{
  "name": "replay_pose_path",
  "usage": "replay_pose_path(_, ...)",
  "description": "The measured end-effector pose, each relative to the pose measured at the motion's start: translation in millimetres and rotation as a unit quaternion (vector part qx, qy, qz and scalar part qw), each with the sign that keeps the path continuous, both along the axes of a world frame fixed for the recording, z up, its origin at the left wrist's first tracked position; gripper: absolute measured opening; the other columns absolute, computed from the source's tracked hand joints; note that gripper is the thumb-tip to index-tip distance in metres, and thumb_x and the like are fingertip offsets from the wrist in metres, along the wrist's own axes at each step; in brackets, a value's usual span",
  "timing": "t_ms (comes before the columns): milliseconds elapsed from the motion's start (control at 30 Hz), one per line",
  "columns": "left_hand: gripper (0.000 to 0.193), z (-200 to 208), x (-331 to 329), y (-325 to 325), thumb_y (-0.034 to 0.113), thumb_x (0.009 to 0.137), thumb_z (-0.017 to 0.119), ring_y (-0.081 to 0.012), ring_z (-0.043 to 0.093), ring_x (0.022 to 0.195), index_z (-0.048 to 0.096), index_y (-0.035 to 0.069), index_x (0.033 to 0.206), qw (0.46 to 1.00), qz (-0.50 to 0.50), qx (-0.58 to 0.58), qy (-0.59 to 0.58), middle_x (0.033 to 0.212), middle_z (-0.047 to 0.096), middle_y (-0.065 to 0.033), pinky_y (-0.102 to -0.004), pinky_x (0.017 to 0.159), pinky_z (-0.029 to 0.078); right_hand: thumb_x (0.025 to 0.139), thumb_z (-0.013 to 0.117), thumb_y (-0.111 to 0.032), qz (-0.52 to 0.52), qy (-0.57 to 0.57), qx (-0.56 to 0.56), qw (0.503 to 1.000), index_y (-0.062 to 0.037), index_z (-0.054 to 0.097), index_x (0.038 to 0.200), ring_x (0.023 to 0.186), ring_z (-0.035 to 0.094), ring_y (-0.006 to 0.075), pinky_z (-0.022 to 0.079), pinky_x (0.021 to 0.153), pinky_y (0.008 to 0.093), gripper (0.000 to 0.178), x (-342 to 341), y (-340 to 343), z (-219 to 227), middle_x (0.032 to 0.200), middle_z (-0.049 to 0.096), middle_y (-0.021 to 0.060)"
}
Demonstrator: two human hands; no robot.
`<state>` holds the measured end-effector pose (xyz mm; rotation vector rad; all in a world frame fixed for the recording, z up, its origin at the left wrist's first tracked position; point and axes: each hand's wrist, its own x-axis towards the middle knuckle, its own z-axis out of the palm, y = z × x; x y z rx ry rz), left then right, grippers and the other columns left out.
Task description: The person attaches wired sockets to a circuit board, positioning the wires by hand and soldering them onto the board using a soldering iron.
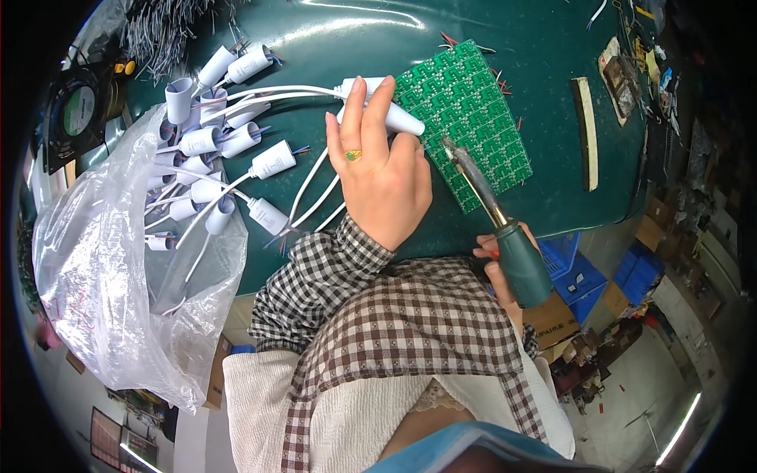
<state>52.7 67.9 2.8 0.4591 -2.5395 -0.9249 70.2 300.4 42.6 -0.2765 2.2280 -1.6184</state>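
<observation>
My left hand (385, 185) lies palm down over the table, its fingers curled round a white tubular cable housing (404, 120). That housing rests against the left edge of a green circuit board panel (477, 126), which is divided into many small repeated boards. White cables run left from under my fingers. In my right hand (494, 277) is a soldering iron (520, 264) with a dark green handle. Its metal tip points up and left over the panel, close to the held housing; whether it touches anything I cannot tell. Red and black wires stick out from the panel's far and right edges.
Several white cable housings (273, 159) with coloured wire ends lie at left, partly on a clear plastic bag (102, 260). Behind them are a black fan (79, 110) and a wire bundle (169, 35). A pale strip (585, 134) and a dirty pad (619, 79) lie right.
</observation>
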Motion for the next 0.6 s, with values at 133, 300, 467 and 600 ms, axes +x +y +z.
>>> replay_pose_path(133, 0.005, -0.5, -1.3, 0.5, 0.006, 0.077, 0.067, -0.0424, 0.033, 0.146, 0.065, 0.003, 0.080, 1.000, -0.002, 0.001, 0.001, 0.149, 0.047, -0.0181, -0.0682, 0.114, 0.022, 0.084, 0.082, -0.013, -0.004, -0.005, 0.005, 1.000, 0.0085, 0.052, 0.136, 0.093, 0.074, 0.0238, 0.062, 0.082, 0.0349, 0.064, 0.7, -0.4, 2.2, 0.107, 0.072, 0.0185)
replay_pose_path(300, 0.006, 1.4, 0.9, -1.5, 0.006, 0.077, 0.067, -0.0424, 0.032, 0.146, 0.065, 0.002, 0.081, 1.000, -0.004, 0.003, -0.004, 0.149, 0.047, -0.0183, -0.0682, 0.114, 0.022, 0.082, 0.083, -0.010, 0.028, 0.007, 0.045, 0.999, 0.0070, 0.056, 0.134, 0.087, 0.074, 0.0194, 0.059, 0.083, 0.0318, 0.062, -2.0, -2.3, 3.5, 0.097, 0.075, 0.0131)
replay_pose_path(467, 0.006, 0.9, -0.7, -1.6, 0.006, 0.075, 0.069, -0.0438, 0.033, 0.145, 0.066, 0.004, 0.081, 1.000, -0.006, -0.005, -0.009, 0.149, 0.047, -0.0177, -0.0669, 0.113, 0.025, 0.080, 0.086, -0.014, 0.045, 0.060, 0.071, 0.995, 0.0057, 0.058, 0.132, 0.083, 0.074, 0.0161, 0.057, 0.081, 0.0287, 0.063, -2.1, 0.8, -3.2, 0.091, 0.075, 0.0085)
replay_pose_path(600, 0.007, 0.5, 0.3, -2.6, 0.006, 0.074, 0.071, -0.0452, 0.034, 0.144, 0.067, 0.006, 0.080, 1.000, -0.003, -0.011, -0.010, 0.148, 0.048, -0.0170, -0.0655, 0.113, 0.027, 0.079, 0.087, -0.016, 0.035, 0.061, 0.075, 0.995, 0.0048, 0.059, 0.131, 0.081, 0.073, 0.0143, 0.056, 0.079, 0.0274, 0.063, 0.4, -0.5, -6.2, 0.090, 0.075, 0.0069)
